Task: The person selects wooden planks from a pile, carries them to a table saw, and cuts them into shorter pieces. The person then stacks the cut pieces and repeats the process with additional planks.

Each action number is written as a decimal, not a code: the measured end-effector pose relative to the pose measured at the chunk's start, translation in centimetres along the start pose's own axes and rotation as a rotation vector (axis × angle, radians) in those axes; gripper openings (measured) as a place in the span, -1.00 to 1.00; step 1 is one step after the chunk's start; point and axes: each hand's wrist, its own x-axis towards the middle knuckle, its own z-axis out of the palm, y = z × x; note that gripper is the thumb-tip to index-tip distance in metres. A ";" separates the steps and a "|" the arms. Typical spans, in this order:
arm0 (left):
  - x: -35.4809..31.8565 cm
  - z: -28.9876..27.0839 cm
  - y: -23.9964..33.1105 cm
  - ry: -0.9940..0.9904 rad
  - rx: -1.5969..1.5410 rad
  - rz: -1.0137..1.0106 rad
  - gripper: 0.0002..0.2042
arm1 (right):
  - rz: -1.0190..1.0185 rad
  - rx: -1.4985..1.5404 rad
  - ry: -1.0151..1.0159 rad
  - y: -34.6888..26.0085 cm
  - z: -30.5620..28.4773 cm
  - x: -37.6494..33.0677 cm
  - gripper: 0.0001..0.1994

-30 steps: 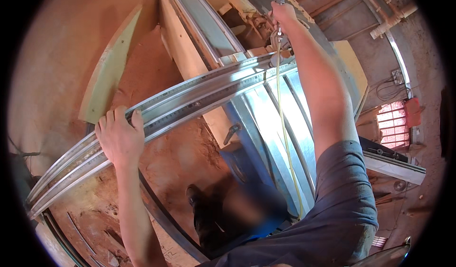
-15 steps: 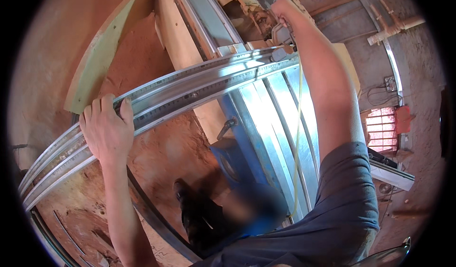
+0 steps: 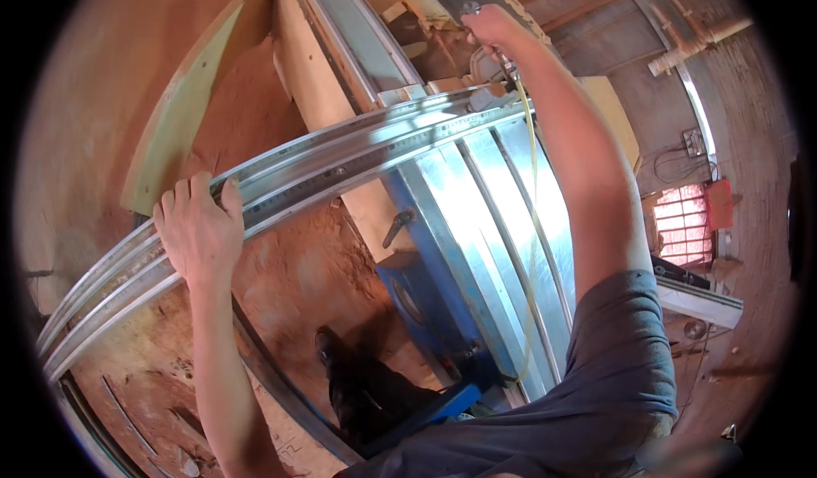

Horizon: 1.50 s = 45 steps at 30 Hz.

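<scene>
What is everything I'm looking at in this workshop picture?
Metal rail: one, long and silver, lying across the machine bed from lower left to upper right.
Machine bed: one, shiny silver panels on a blue frame, centre.
Black lever: one, on the blue frame.
Pale board: one, greenish, upper left.
Yellow hose: one, thin, running along the right arm.
Red crate: one, far right.
Left hand: gripping the rail.
Right hand: closed on a small tool, kind unclear, top centre.
</scene>
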 end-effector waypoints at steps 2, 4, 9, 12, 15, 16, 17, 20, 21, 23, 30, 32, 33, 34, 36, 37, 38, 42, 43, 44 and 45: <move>-0.1 -0.1 -0.3 -0.019 0.018 -0.008 -0.70 | -0.112 0.015 0.085 -0.4 -0.4 -2.6 -0.56; 0.2 -0.5 0.2 -0.067 0.032 -0.026 -0.69 | -0.100 -0.049 -0.037 0.5 -1.6 -3.8 -0.55; 0.1 -1.2 0.6 -0.113 0.067 -0.009 -0.64 | -0.379 -0.246 -0.067 3.5 -3.0 -8.9 -0.54; -0.3 -1.0 0.3 -0.093 0.074 -0.041 -0.64 | -0.070 0.018 0.045 1.5 -4.6 -14.9 -0.58; -0.3 -0.8 1.0 -0.120 0.083 -0.022 -0.62 | 0.020 -0.012 -0.045 5.3 -6.0 -20.3 -0.64; -0.5 -0.7 0.9 -0.121 0.098 -0.024 -0.61 | 0.100 0.061 -0.004 6.3 -6.9 -22.2 -0.67; -0.5 -0.5 0.6 -0.117 0.109 -0.027 -0.60 | 0.133 0.089 -0.007 7.6 -7.5 -24.1 -0.67; -0.8 0.0 0.0 -0.115 0.133 -0.023 -0.56 | 0.179 0.205 0.060 12.7 -9.1 -30.9 -0.68; -0.7 -0.4 0.6 -0.119 0.136 -0.018 -0.55 | 0.259 0.252 0.084 15.2 -9.5 -33.2 -0.68; -0.3 -1.1 1.4 -0.256 0.161 -0.039 -0.47 | 0.401 0.354 0.132 20.7 -10.3 -37.5 -0.68; -2.9 0.4 -0.6 -0.249 0.163 0.086 -0.35 | 0.609 0.627 0.343 33.9 -8.8 -50.9 -0.63; -3.9 -0.9 0.4 -0.308 0.122 0.133 -0.34 | 0.612 0.737 0.407 35.1 -8.4 -53.3 -0.63; -5.1 -1.4 1.3 -0.334 0.088 0.158 -0.34 | 0.610 0.812 0.474 35.7 -8.3 -54.0 -0.63; -6.6 -1.9 2.2 -0.358 0.056 0.180 -0.34 | 0.630 0.836 0.414 36.1 -8.2 -54.7 -0.64; -12.7 -1.6 5.9 -0.250 -0.156 0.342 -0.39 | 0.588 0.856 0.345 35.2 -8.0 -55.5 -0.65; -15.6 -7.8 14.8 -0.563 -0.117 0.403 -0.46 | 0.595 0.880 0.438 36.0 -8.0 -56.7 -0.65; -20.2 -7.4 14.9 -0.384 -0.362 0.500 -0.53 | 0.591 0.989 0.522 35.2 -8.3 -56.3 -0.66; -31.6 -12.5 20.9 -0.984 -0.591 0.612 -0.47 | 0.650 0.934 0.453 34.7 -8.8 -57.9 -0.64; -34.6 -12.5 20.4 -0.995 -0.683 0.646 -0.45 | 0.638 0.893 0.457 34.3 -8.7 -58.4 -0.63; -37.4 -12.6 19.5 -0.980 -0.653 0.653 -0.43 | 0.688 0.881 0.588 33.9 -8.8 -58.6 -0.63; -39.6 -12.5 18.7 -0.955 -0.623 0.652 -0.41 | 0.675 0.817 0.456 32.3 -9.1 -59.2 -0.64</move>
